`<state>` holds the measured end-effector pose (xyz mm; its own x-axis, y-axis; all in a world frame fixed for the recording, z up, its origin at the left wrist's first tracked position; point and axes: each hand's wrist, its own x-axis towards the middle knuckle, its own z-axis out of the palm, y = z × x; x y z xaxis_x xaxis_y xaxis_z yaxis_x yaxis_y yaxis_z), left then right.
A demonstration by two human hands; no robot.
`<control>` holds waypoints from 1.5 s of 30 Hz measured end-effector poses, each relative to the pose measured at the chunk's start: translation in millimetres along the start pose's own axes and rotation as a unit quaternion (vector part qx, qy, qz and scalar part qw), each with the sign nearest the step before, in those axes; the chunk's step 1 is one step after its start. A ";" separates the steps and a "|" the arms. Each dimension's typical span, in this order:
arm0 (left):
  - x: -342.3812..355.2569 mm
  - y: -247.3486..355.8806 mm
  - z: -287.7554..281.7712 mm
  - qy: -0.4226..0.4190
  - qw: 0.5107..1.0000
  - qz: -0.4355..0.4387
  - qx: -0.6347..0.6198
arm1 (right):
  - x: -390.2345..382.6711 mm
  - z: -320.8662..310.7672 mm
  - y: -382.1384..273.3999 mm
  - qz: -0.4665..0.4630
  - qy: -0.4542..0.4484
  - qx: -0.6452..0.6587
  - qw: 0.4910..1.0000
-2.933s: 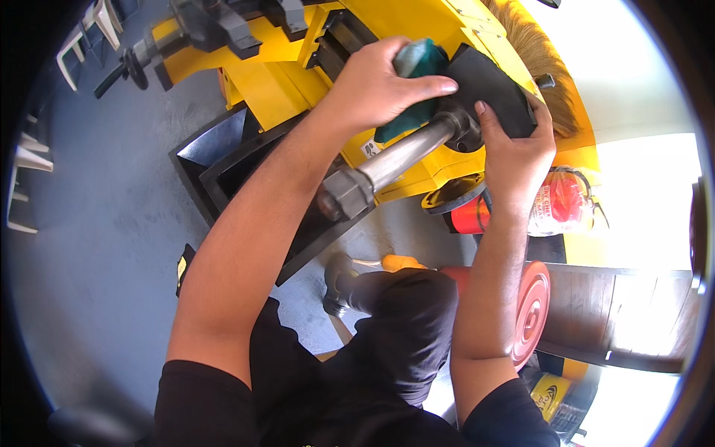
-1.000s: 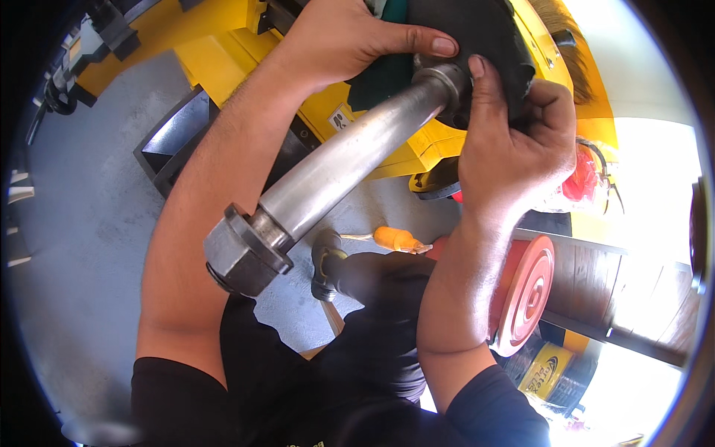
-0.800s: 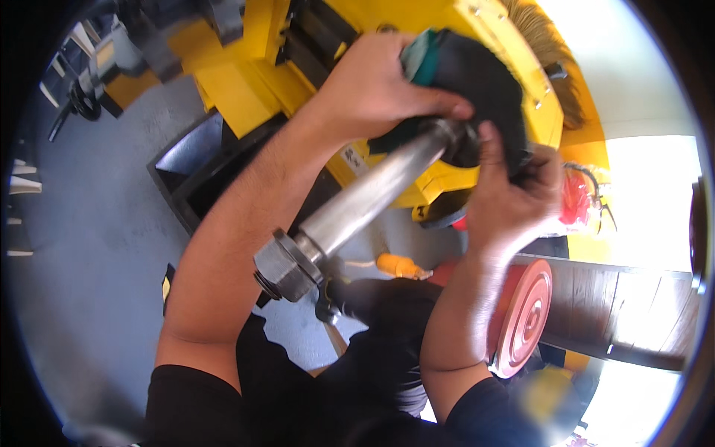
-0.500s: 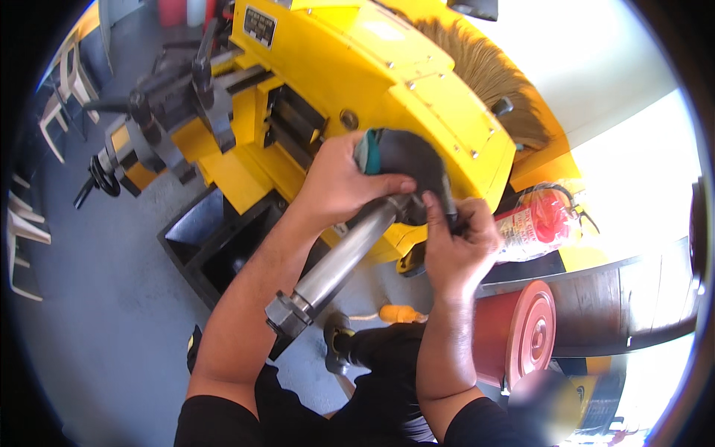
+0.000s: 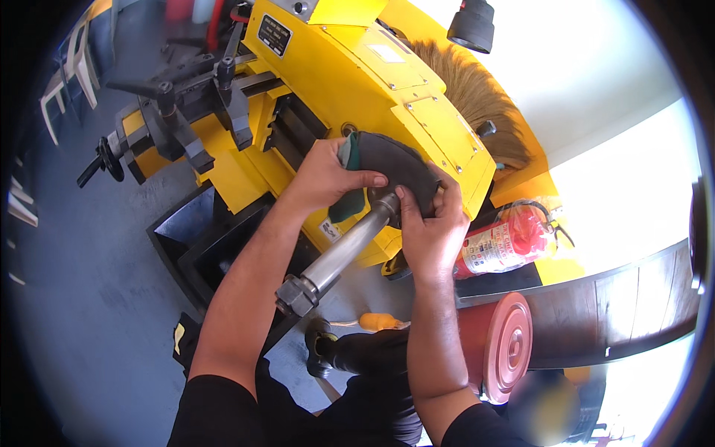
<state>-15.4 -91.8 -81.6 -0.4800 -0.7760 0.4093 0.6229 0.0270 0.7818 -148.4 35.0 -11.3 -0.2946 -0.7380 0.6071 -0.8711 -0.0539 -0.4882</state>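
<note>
A dark grey, flexible sheet (image 5: 391,158) with a green underside is bent into an arch between my hands. My left hand (image 5: 328,177) pinches its left end, thumb on the front, where the green side folds out and hangs down. My right hand (image 5: 433,235) grips the right end, with its thumb near the middle and its fingers partly behind the sheet. Just below the thumbs is a bare metal shaft (image 5: 344,257), slanting down toward me, with a hex nut (image 5: 298,296) on its near end. The sheet hides the shaft's far end, so I cannot tell how they meet.
A yellow lathe (image 5: 335,86) stands ahead, its black tool holders and handwheel (image 5: 110,158) at left. Below it is a black open bin (image 5: 179,231). To the right are a wrapped fire extinguisher (image 5: 506,242), a lidded reddish bucket (image 5: 512,349) and a broom (image 5: 469,97).
The sheet is spread wider and flatter, with more of its green side hanging below my left hand. My right fingers have moved up behind its right end. The whole view has shifted slightly.
</note>
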 end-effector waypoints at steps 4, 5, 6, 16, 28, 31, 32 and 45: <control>-3.3 5.2 17.7 -0.029 0.997 -0.025 0.067 | -7.0 -12.1 11.9 -0.040 0.005 0.051 0.998; -1.0 -5.1 21.6 -0.022 0.993 -0.001 0.112 | -8.8 -15.8 11.7 -0.044 0.016 0.065 0.997; -1.2 -6.0 21.6 -0.019 0.994 0.004 0.111 | -9.3 -18.4 11.3 -0.045 0.026 0.079 0.995; -7.2 6.0 30.8 0.028 0.972 0.041 0.231 | -10.7 -20.6 17.2 -0.040 0.024 0.036 0.998; -3.7 1.9 13.0 0.013 0.994 0.010 0.105 | -1.8 -8.3 1.6 -0.086 0.020 -0.088 0.992; -3.8 -9.1 2.6 0.023 0.998 0.026 0.056 | 3.6 -2.9 -4.3 -0.111 -0.012 -0.111 0.988; -6.2 -9.4 8.4 0.025 0.999 0.021 0.012 | 0.6 -5.8 2.8 -0.120 -0.002 -0.091 0.989; -10.4 3.1 23.3 0.061 0.966 0.029 0.250 | -6.5 -18.4 5.6 -0.080 0.000 -0.095 0.992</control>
<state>-22.9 -69.0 -72.5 -0.3580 -0.8320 0.4238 0.2551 0.3495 0.9015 -158.6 51.9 -6.4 -0.1461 -0.7300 0.6676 -0.9651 -0.0430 -0.2582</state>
